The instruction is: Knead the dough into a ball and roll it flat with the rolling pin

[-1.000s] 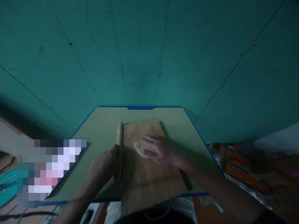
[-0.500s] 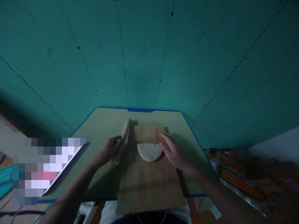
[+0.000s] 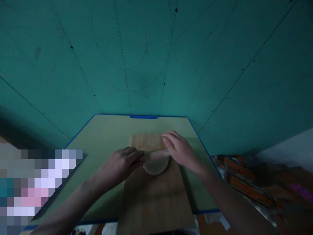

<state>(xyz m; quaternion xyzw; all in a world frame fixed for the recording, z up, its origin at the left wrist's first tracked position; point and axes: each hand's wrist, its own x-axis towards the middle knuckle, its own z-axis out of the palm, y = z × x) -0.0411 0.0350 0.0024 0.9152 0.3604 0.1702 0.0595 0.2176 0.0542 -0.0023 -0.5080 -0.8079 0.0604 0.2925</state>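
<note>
A wooden rolling pin (image 3: 156, 154) lies crosswise over the upper part of a pale, half-round piece of dough (image 3: 156, 166). The dough rests on a wooden board (image 3: 156, 202). My left hand (image 3: 127, 160) is closed around the pin's left end. At the pin's right end is my right hand (image 3: 179, 148), its fingers bent over the wood. Both hands cover the ends of the pin, and part of the dough's upper edge is hidden beneath it.
The board lies on a pale table (image 3: 105, 130) with a blue edge, pushed against a green wall (image 3: 156, 65). A pixelated, blurred-out area covers the table's left side. Orange packages (image 3: 246, 182) and a box with a pink label (image 3: 302, 192) are at the right.
The rolling pin has moved from the board's left side onto the dough and turned crosswise. My right hand has come off the dough and taken the pin's right end.
</note>
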